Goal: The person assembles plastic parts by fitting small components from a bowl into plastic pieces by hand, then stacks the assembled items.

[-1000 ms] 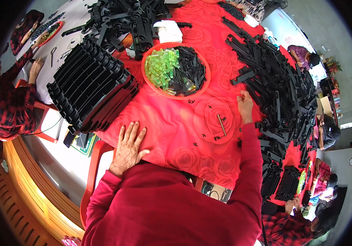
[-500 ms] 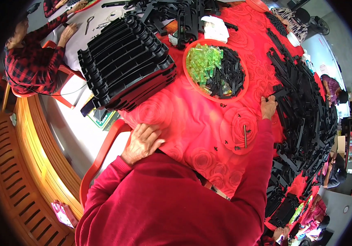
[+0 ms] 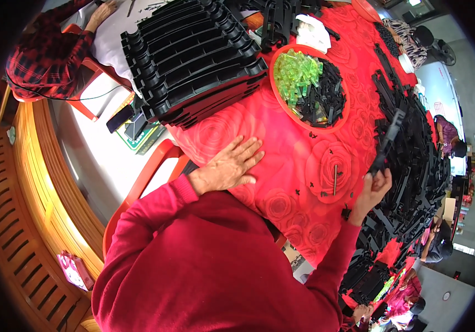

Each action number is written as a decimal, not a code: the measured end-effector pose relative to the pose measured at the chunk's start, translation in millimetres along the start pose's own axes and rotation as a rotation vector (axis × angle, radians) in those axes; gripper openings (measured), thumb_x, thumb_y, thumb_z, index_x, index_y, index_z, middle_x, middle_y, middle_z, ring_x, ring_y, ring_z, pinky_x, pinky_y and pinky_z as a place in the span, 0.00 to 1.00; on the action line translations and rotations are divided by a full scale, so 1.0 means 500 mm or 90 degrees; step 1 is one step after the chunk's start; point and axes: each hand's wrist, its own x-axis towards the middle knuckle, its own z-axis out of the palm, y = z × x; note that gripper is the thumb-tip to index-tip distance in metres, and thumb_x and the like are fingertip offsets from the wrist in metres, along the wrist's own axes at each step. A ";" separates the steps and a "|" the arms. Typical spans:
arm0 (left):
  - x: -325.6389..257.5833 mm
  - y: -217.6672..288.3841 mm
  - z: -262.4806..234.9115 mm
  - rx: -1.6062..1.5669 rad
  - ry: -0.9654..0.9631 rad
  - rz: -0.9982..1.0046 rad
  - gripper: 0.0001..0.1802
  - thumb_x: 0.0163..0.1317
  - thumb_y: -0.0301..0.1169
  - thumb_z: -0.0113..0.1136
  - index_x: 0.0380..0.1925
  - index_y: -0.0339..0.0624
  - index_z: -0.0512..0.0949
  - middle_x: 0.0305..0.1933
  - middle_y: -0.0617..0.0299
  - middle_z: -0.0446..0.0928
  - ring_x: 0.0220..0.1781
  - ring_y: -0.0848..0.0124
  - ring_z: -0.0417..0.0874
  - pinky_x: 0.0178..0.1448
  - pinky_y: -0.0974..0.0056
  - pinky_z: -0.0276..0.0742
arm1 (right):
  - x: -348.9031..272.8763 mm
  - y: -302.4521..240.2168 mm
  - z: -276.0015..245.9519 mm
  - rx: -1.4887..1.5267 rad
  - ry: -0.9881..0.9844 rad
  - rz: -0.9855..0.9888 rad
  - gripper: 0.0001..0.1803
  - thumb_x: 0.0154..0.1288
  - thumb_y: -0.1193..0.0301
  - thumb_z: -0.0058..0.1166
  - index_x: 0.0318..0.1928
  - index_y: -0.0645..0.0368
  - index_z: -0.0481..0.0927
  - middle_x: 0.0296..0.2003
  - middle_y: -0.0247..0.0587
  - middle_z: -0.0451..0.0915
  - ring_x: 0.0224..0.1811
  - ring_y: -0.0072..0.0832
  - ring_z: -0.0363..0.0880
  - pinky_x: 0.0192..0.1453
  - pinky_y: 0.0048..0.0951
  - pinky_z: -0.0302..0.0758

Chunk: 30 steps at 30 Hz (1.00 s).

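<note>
On the red-flowered tablecloth [image 3: 298,157], in the head view, the left hand [image 3: 231,166] lies flat, fingers spread, gripping nothing. The right hand [image 3: 377,187] pinches a slim black bar [image 3: 390,137] by its near end; the far end points away, against the heap of black bars [image 3: 414,182]. Blur hides the exact fingertip hold, and whether the bar touches the heap is hard to tell. A firm pinch and a slow, level draw would probably avoid snagging neighbours or knocking the thin rod [image 3: 335,180] nearby.
</note>
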 end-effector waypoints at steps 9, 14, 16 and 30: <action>-0.071 0.071 -0.035 -0.207 0.155 0.117 0.18 0.60 0.40 0.59 0.18 0.44 0.69 0.21 0.62 0.69 0.27 0.64 0.74 0.33 0.60 0.73 | -0.131 -0.088 0.138 -0.167 -0.481 -0.099 0.18 0.58 0.78 0.57 0.50 0.63 0.75 0.45 0.48 0.76 0.47 0.40 0.75 0.52 0.34 0.72; -0.072 0.057 -0.072 -0.185 0.178 0.086 0.15 0.60 0.37 0.60 0.19 0.43 0.70 0.22 0.62 0.70 0.28 0.64 0.75 0.34 0.61 0.74 | -0.106 -0.040 0.182 -0.124 -0.561 -0.027 0.14 0.62 0.77 0.53 0.48 0.65 0.75 0.44 0.45 0.77 0.41 0.31 0.78 0.47 0.29 0.74; -0.070 0.044 -0.078 -0.117 0.316 0.004 0.10 0.58 0.34 0.62 0.24 0.41 0.75 0.25 0.61 0.74 0.30 0.63 0.78 0.36 0.62 0.75 | -0.089 -0.022 0.198 -0.087 -0.564 -0.035 0.11 0.63 0.77 0.50 0.46 0.65 0.76 0.40 0.42 0.77 0.39 0.28 0.77 0.46 0.27 0.74; 0.025 -0.042 -0.030 -0.029 0.215 -0.136 0.23 0.54 0.34 0.63 0.50 0.40 0.74 0.40 0.57 0.75 0.47 0.59 0.74 0.54 0.57 0.69 | -0.060 -0.035 0.239 -0.219 -0.523 -0.150 0.09 0.60 0.74 0.56 0.40 0.65 0.78 0.35 0.44 0.76 0.43 0.39 0.74 0.49 0.35 0.70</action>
